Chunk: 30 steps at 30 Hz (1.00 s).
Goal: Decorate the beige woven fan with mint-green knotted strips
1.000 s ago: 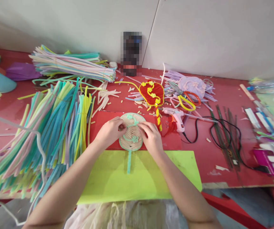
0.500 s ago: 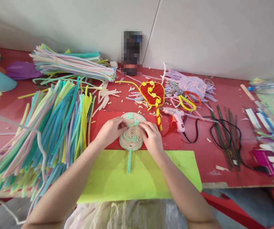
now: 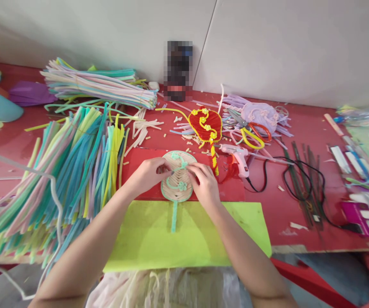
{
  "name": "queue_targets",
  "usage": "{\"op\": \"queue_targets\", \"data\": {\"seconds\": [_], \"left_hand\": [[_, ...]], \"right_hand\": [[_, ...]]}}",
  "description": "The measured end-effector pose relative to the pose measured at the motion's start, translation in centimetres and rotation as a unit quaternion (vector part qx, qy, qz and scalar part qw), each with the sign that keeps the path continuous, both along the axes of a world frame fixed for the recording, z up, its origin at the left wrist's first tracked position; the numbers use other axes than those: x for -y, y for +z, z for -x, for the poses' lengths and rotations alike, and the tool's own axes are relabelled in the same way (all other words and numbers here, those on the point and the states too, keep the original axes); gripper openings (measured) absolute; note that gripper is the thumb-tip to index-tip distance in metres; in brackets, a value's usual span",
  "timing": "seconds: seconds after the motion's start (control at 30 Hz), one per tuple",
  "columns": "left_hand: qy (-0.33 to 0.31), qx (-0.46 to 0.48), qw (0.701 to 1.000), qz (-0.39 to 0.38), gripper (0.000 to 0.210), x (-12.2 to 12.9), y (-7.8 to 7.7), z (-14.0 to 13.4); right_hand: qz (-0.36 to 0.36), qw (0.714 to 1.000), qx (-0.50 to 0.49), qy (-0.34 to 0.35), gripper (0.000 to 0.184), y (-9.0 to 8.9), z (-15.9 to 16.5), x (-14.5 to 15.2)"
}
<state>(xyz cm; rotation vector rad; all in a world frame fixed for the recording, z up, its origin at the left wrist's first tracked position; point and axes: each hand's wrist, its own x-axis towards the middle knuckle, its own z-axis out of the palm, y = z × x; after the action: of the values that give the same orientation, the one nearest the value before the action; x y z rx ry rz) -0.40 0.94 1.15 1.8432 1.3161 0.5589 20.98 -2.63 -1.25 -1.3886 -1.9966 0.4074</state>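
Observation:
A round beige fan (image 3: 178, 194) made of pipe cleaners, with a mint-green rim, green curling stems and small flowers, lies face up between my hands. Its mint handle (image 3: 174, 218) points toward me over the green sheet. My left hand (image 3: 152, 173) is closed at the fan's upper left, thumb and fingertips on it near the green stem. My right hand (image 3: 203, 182) is closed at the upper right, its fingertips pressed together on the fan's edge beside a flower. Exactly what the fingertips pinch is partly hidden.
Bundles of coloured pipe cleaners (image 3: 84, 162) fill the left. Beyond the fan lie a red-and-yellow fan (image 3: 203, 126), a pink glue gun (image 3: 240, 160), scissors (image 3: 251, 137) and a purple piece (image 3: 260, 115). A black cord (image 3: 264, 179) runs right. The green sheet (image 3: 197, 239) covers the front edge.
Almost nothing differs. Both hands stay on the fan, with only a very slight shift of the left fingers.

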Motion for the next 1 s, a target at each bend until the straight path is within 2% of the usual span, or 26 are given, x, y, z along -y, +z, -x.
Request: {"op": "queue_targets", "data": {"seconds": [0.1,0.4,0.57,0.67,0.73,0.8,0.87,1.0], "left_hand": [[-0.015,-0.014,1.000,-0.009,0.009,0.2,-0.1,-0.4],[-0.005,-0.062,0.997,-0.039,0.008,0.3,-0.4,-0.5],[-0.078,-0.052,0.993,-0.072,0.013,0.3,0.8,-0.1],[-0.130,-0.083,0.982,-0.111,0.020,0.5,1.9,0.4],[-0.141,-0.097,0.977,-0.129,0.026,0.5,2.2,0.6],[-0.111,-0.092,0.980,-0.138,0.032,0.3,2.1,0.5],[-0.050,-0.089,0.986,-0.135,0.036,-0.3,1.7,0.3],[0.047,-0.078,0.990,-0.104,0.031,-1.6,0.3,-0.2]], "right_hand": [[-0.003,1.000,0.006,0.002,0.025,0.0,0.0,-0.1],[-0.021,0.998,0.054,-0.006,0.018,0.3,0.5,-0.6],[-0.016,0.997,0.081,-0.009,0.014,0.7,0.6,-1.2],[-0.012,0.997,0.082,-0.004,0.013,0.7,0.5,-1.5],[-0.015,0.997,0.078,-0.004,0.014,0.7,0.4,-1.6],[-0.019,0.997,0.073,-0.003,0.015,0.6,0.3,-1.6],[-0.020,0.998,0.067,-0.002,0.015,0.5,0.2,-1.7],[-0.016,0.998,0.058,0.000,0.013,0.5,0.0,-1.7]]}}
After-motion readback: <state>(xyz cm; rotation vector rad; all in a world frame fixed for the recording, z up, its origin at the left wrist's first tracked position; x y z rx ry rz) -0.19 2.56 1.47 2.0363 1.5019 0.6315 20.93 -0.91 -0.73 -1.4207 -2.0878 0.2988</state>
